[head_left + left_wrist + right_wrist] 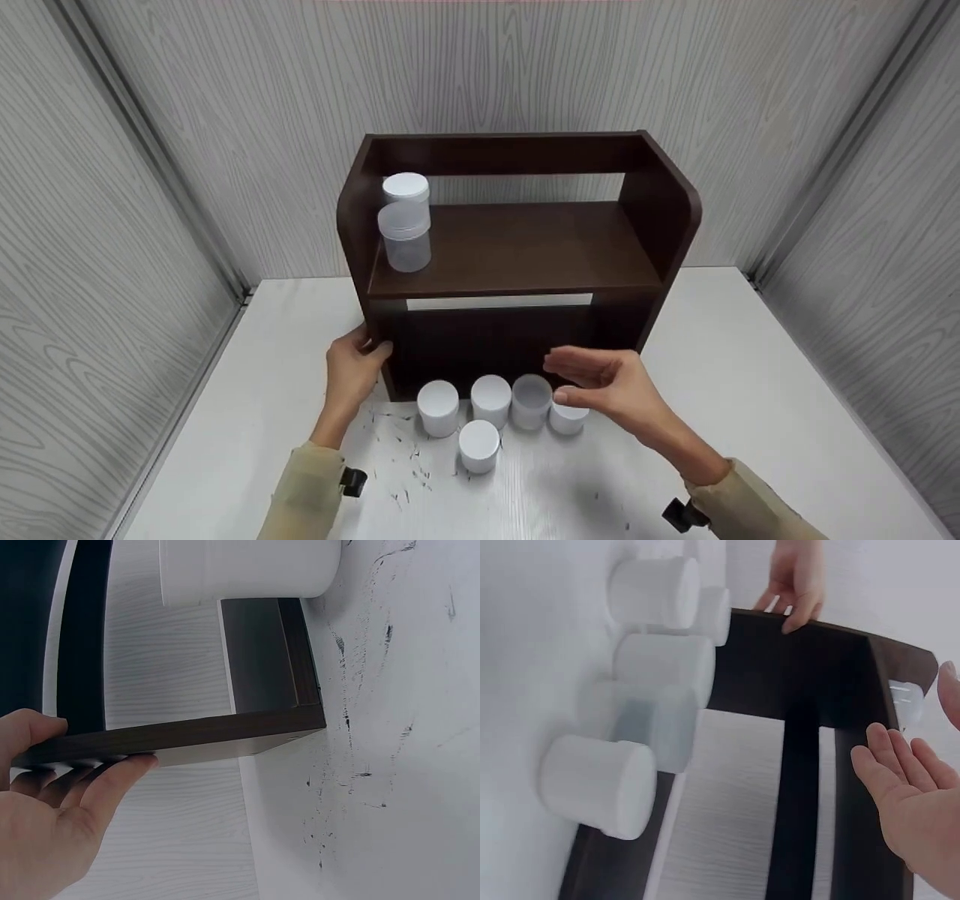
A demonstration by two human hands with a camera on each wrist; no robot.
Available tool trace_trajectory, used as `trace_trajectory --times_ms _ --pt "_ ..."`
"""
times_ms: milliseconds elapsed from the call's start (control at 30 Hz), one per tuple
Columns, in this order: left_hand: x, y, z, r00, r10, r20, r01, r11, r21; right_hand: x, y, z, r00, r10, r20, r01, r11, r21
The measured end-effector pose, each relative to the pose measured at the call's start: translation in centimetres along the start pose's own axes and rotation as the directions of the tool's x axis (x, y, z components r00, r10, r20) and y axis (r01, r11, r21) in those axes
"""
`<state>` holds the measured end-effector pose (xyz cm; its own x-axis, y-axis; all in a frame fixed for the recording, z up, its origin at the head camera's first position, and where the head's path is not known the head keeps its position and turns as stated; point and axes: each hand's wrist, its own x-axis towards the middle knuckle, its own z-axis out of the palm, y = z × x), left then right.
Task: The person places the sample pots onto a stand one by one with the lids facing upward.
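Observation:
A dark brown shelf unit [517, 255] stands on the white table [750, 390]. My left hand [358, 364] grips the lower front edge of its left side panel [225, 731], thumb on one face and fingers [112, 780] on the other. My right hand [600, 382] hovers open, fingers straight, just above the rightmost of several white jars [491, 401] grouped in front of the shelf. It touches none of them. In the right wrist view the open palm [907, 795] faces the shelf [810, 690], and the jars [667, 664] lie to its left.
Two jars stand at the shelf's left end, a white-lidded one [406, 187] behind a translucent one [405, 238]. Grey wood-grain walls [112, 225] close in the table on three sides. Small dark specks [409, 457] mark the table near me.

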<state>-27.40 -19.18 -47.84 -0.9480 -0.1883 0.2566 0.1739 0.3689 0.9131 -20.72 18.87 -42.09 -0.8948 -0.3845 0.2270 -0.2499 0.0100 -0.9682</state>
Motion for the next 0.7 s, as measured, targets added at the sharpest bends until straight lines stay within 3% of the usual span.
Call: trace_trajectory --times_ms 700 --pt "0.0 0.0 0.1 1.0 0.009 0.006 -0.009 1.0 -0.001 -1.3 4.9 -2.3 0.994 0.062 -0.085 -0.073 0.988 -0.137"
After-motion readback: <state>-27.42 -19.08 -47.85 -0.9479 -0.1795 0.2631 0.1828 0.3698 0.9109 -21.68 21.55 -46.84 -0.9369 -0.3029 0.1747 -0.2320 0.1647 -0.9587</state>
